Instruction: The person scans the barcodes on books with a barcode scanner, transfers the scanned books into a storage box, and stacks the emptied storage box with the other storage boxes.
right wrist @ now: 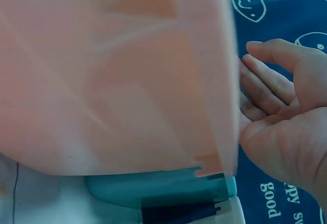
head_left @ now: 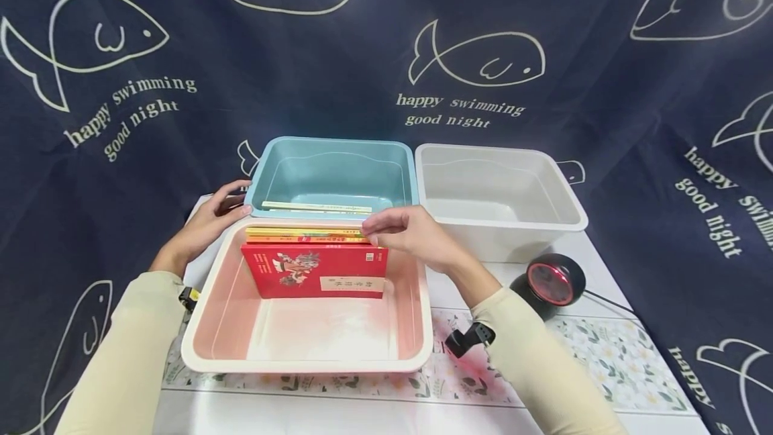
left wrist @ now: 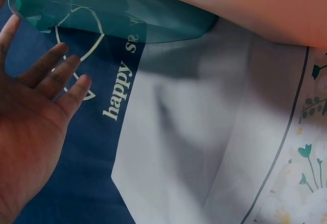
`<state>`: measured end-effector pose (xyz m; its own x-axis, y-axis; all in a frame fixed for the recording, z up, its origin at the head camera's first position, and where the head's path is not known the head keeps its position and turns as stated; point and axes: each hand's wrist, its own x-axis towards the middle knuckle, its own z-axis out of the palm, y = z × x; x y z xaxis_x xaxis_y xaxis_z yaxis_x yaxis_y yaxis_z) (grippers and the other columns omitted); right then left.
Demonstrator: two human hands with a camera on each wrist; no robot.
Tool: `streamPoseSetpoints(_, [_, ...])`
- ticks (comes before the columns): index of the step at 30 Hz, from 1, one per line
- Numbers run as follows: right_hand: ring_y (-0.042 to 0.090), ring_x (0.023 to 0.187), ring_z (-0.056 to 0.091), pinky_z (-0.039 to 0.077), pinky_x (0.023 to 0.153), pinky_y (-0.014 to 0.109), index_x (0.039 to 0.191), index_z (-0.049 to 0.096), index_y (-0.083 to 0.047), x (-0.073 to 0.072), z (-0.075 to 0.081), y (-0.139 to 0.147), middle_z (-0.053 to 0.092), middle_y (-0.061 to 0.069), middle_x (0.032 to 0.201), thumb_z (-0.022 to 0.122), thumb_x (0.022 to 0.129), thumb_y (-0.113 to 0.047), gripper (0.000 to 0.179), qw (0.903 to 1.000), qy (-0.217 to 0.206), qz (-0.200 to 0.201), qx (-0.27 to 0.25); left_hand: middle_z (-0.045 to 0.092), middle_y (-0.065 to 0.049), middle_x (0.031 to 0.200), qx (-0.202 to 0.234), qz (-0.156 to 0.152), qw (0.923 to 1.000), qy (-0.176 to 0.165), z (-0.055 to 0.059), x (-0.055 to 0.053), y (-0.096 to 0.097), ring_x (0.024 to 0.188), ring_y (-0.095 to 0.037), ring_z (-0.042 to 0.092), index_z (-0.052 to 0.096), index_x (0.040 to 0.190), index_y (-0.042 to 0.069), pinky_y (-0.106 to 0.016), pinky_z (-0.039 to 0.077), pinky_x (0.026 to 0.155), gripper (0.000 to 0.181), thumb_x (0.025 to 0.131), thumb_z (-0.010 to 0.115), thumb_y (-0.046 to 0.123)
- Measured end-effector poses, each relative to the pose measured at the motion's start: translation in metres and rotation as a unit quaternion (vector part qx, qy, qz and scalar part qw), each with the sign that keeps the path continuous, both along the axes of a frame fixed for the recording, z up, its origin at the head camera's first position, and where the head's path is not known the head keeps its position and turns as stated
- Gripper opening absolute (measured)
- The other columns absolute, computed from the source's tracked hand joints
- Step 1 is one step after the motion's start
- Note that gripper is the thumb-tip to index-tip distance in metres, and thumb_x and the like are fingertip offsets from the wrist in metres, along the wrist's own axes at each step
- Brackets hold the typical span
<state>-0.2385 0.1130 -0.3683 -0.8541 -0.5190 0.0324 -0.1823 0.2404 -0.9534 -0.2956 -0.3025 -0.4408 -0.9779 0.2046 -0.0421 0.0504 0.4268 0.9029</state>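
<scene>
Several thin books [head_left: 314,233] with yellow and orange spines stand upright near the back wall of a pink bin [head_left: 199,348]. In front of them is a red book [head_left: 302,274], its illustrated cover facing me. My right hand [head_left: 417,237] is over the right end of the row, its fingers loosely bent; in the right wrist view the hand [right wrist: 291,86] shows above the pink rim, with no book visible between thumb and fingers. My left hand [head_left: 208,220] lies by the front left corner of the blue bin [head_left: 332,141], fingers extended; the left wrist view shows them spread.
Pale thin books [head_left: 317,207] lie inside the blue bin along its near side. To its right stands a white bin [head_left: 501,220]. A black round device with a glowing red face [head_left: 551,282] sits on the table [head_left: 610,354] at right, its cable running rightward. A dark fish-print curtain [head_left: 338,79] hangs behind.
</scene>
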Motion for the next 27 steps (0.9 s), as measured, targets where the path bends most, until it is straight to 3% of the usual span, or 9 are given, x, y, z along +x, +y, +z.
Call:
streamPoseSetpoints(5, [0.021, 0.100, 0.071, 0.056, 0.089, 0.032, 0.116, 0.073, -0.001, 0.001, -0.009, -0.003, 0.074, 0.011, 0.110, 0.070, 0.091, 0.000, 0.026, 0.9996, 0.018, 0.007, 0.022, 0.034, -0.022, 0.158, 0.000, -0.002, 1.0000, 0.007, -0.002, -0.001, 0.001, 0.139, -0.044, 0.038, 0.025, 0.160, 0.032, -0.066, 0.034, 0.108, 0.069, 0.102, 0.061, 0.040])
streamPoseSetpoints(14, [0.025, 0.100, 0.071, 0.056, 0.088, 0.031, 0.116, 0.072, 0.003, 0.002, -0.015, -0.014, 0.074, 0.012, 0.108, 0.066, 0.088, 0.005, 0.029, 0.9995, 0.021, 0.013, 0.019, 0.034, -0.024, 0.158, 0.005, 0.002, 0.9999, 0.013, -0.003, -0.002, -0.001, 0.139, -0.046, 0.038, 0.025, 0.160, 0.030, -0.067, 0.035, 0.107, 0.069, 0.102, 0.060, 0.039])
streamPoseSetpoints(22, [0.016, 0.098, 0.071, 0.055, 0.088, 0.029, 0.115, 0.075, -0.002, 0.003, -0.021, -0.030, 0.076, 0.006, 0.106, 0.071, 0.088, 0.002, 0.027, 0.9982, 0.031, 0.015, 0.049, 0.030, -0.027, 0.159, 0.004, 0.003, 0.9999, 0.010, 0.002, 0.003, 0.000, 0.140, -0.050, 0.034, 0.021, 0.162, 0.023, -0.068, 0.032, 0.107, 0.071, 0.103, 0.058, 0.037])
streamPoseSetpoints(27, [0.014, 0.094, 0.070, 0.056, 0.084, 0.029, 0.113, 0.077, -0.006, 0.006, -0.027, -0.038, 0.076, 0.002, 0.104, 0.075, 0.088, 0.000, 0.025, 0.9974, 0.027, -0.003, 0.066, 0.032, -0.024, 0.158, 0.005, 0.003, 0.9999, 0.013, -0.004, -0.002, -0.001, 0.141, -0.046, 0.035, 0.023, 0.161, 0.026, -0.067, 0.033, 0.108, 0.070, 0.102, 0.059, 0.038])
